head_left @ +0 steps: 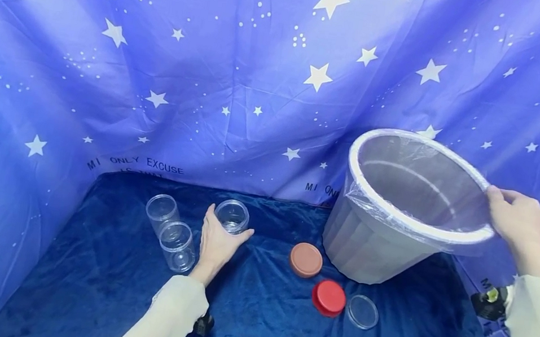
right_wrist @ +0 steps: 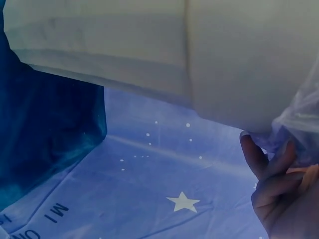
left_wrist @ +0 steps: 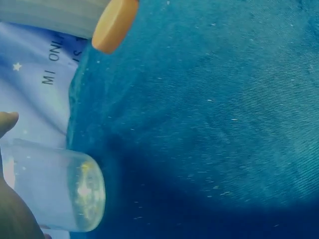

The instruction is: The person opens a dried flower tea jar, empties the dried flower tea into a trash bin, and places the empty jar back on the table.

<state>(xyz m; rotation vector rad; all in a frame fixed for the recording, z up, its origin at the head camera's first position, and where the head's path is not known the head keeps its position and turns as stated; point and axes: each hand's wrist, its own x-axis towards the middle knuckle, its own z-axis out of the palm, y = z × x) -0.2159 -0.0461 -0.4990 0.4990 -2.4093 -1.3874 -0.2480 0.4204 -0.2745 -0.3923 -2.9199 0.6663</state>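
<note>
My left hand (head_left: 221,244) is around the near side of a clear plastic jar (head_left: 233,214), thumb spread out to the right and fingers along its left side. In the left wrist view the thumb tip stands apart from the jar's wall (left_wrist: 50,184). At the right, my right hand (head_left: 521,224) grips the rim of a light grey trash bin (head_left: 372,244) lined with a clear bag. Its curled fingers (right_wrist: 279,169) show beneath the rim in the right wrist view. Two more clear jars (head_left: 162,209) (head_left: 179,250) stand left of my left hand.
Between the jars and the bin lie a brown lid (head_left: 306,260), a red lid (head_left: 330,298) and a clear lid (head_left: 362,311). Dark blue cloth (head_left: 249,325) covers the table. A blue star-patterned curtain (head_left: 231,72) hangs behind and at both sides.
</note>
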